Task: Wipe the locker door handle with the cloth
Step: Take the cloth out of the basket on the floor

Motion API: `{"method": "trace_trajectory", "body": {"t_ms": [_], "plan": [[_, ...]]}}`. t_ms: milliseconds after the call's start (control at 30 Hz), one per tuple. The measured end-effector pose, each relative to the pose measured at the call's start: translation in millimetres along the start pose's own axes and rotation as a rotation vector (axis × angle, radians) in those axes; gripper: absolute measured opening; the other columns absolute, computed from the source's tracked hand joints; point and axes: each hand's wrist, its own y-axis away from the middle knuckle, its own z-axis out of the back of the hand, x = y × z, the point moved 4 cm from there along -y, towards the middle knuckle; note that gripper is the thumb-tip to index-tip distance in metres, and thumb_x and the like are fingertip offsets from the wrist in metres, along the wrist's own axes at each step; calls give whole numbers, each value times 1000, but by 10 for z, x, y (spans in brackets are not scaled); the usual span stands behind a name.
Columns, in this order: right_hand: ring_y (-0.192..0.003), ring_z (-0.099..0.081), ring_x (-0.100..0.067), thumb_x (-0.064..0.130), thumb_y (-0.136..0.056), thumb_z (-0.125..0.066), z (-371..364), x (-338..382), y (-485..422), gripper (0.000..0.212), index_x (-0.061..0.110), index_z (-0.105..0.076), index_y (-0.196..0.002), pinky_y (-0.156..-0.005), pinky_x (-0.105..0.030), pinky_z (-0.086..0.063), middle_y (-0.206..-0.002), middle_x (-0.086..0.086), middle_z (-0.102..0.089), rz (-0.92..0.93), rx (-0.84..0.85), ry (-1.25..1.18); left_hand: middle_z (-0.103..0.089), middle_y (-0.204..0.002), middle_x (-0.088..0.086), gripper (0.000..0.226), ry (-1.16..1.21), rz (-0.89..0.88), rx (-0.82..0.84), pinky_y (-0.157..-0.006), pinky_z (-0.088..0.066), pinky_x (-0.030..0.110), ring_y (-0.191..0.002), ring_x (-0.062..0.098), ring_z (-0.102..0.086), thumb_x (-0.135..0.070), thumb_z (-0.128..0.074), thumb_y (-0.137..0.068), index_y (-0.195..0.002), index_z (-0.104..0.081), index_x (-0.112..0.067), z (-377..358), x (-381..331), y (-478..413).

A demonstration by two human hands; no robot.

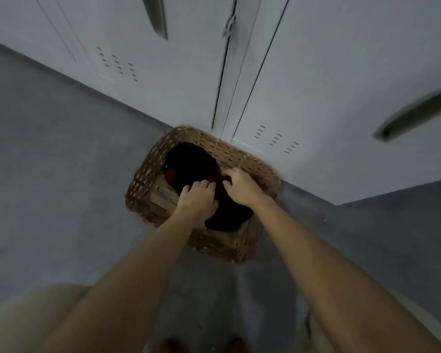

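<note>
A woven wicker basket (pixel 148 179) stands on the floor against the grey lockers. Inside it lies a dark cloth (pixel 189 161) with red patches. Both my hands reach down into the basket. My left hand (pixel 197 197) presses its curled fingers onto the dark cloth. My right hand (pixel 239 184) pinches a red fold of the cloth near the basket's far side. A long dark locker door handle (pixel 156 15) hangs at the top, and another handle (pixel 415 114) shows at the right edge, both blurred. A small metal latch (pixel 229 25) sits between two doors.
Grey locker doors (pixel 316 72) with small vent slots fill the upper half. Grey floor (pixel 49 161) spreads to the left and right of the basket. My light-coloured trouser legs (pixel 23 322) show at the bottom edge.
</note>
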Motion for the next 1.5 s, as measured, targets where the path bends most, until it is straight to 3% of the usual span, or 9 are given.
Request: {"method": "trace_trajectory", "body": {"t_ms": [267,533,700,967,1133,1233,1333,1400,1500], "plan": [[-125,-37,-20,7,-96,-46,-143,-454,285,36,6,-48,-132,-101,-22,-28,-132,-6,-41,-85,-202,-123,-17,-144,15,56,229,122,-31,-104,-35,41,-130,34,-28,-19,-51,-96,-144,-24,-9,-303,96,-94],[-134,-15,-34,19,-90,-62,-327,-438,191,72,13,-18,-148,-111,-41,-20,-144,-13,-17,-219,-16,47,-31,-133,16,48,453,214,-63,-88,-45,36,-104,34,-53,-3,-55,-91,-135,-37,-10,-242,46,-134],[-126,-36,-32,-8,-85,-55,-224,-417,191,57,8,-38,-137,-105,-34,-33,-137,-15,-29,-265,-100,-19,-42,-131,15,52,516,169,-76,-91,-44,37,-113,32,-50,-1,-54,-89,-137,-40,-14,-214,29,-119],[-114,-45,-30,-8,-85,-54,21,95,597,48,8,-46,-129,-94,-37,-44,-126,-14,-36,-261,-231,-29,-48,-125,13,44,565,190,-244,-92,-45,37,-116,27,-47,3,-49,-89,-130,-48,-14,222,-110,261],[-109,-46,-28,-12,-84,-52,486,636,1207,47,4,-51,-128,-93,-37,-45,-120,-14,-40,-180,-362,-104,-53,-122,10,38,608,142,-288,-93,-42,35,-117,26,-45,1,-49,-90,-124,-54,-14,889,-172,869],[-105,-50,-30,-16,-82,-53,957,948,1591,42,-2,-57,-122,-91,-39,-48,-117,-18,-44,-29,-449,-142,-55,-118,8,35,633,93,-322,-90,-38,25,-115,23,-48,1,-52,-89,-121,-57,-14,1402,-204,1245],[-101,-54,-36,-21,-78,-54,1686,1394,1951,41,-7,-59,-116,-91,-40,-49,-110,-23,-50,88,-524,-154,-59,-117,8,35,648,32,-380,-87,-35,19,-111,22,-52,1,-54,-88,-120,-58,-12,2127,-400,1683],[-102,-55,-35,-19,-78,-55,2224,1733,2170,40,-7,-59,-116,-95,-31,-45,-111,-23,-51,151,-569,-121,-61,-112,7,36,692,14,-415,-87,-40,22,-107,22,-55,1,-54,-88,-122,-56,-11,2659,-576,1978],[-110,-53,-32,-7,-86,-55,3128,2292,2690,34,-6,-57,-120,-99,-29,-39,-117,-23,-52,207,-637,-88,-59,-93,2,45,767,-28,-454,-75,-47,21,-91,18,-58,0,-57,-86,-128,-49,-14,3555,-926,2561]]}}
